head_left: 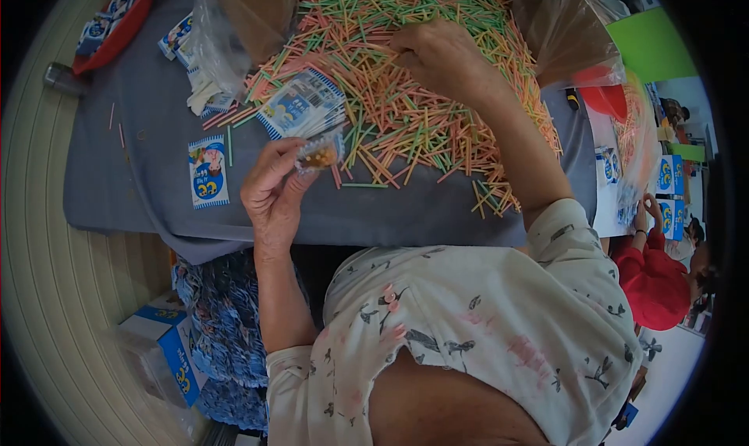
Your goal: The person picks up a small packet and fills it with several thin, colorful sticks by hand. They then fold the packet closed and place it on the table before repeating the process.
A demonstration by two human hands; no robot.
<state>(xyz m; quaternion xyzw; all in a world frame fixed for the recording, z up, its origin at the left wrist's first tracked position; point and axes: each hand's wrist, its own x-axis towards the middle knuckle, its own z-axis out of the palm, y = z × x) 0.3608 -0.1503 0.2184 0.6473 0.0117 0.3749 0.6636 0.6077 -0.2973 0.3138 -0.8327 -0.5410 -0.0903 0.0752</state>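
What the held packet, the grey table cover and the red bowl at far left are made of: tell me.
Held packet: thin plastic film, probably; see-through, with shiny creases. Table cover: matte cloth, by its soft folds. Red bowl: likely smooth, rigid plastic, from its even colour.

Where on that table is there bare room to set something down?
The gray tablecloth is bare left of the lone flat packet and in a strip along the near edge, in front of the stick pile. Farther back it is crowded with that pile, the packet stack beyond the left hand, and the plastic bag.
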